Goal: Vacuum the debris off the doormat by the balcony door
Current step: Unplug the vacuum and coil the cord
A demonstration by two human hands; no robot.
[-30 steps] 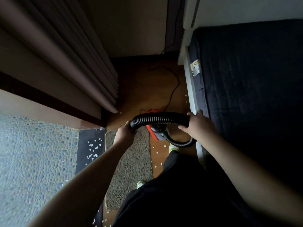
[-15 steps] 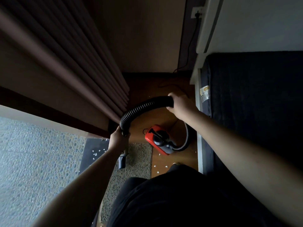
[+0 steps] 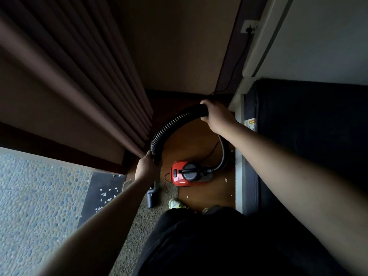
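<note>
1. Left hand (image 3: 147, 167) grips the ribbed black hose (image 3: 172, 124); the nozzle (image 3: 153, 195) below it rests on the coarse doormat (image 3: 139, 220).
2. Right hand (image 3: 216, 116) clasps the hose's upper arch.
3. White debris flecks (image 3: 105, 196) lie left of the left hand.

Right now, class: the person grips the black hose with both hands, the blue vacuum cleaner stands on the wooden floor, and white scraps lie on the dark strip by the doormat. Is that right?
Not quite: the vacuum cleaner is red, not blue, as the head view shows. The rest holds: both the left hand and the right hand grip the black hose, and white scraps lie on the dark strip beside the doormat.
</note>
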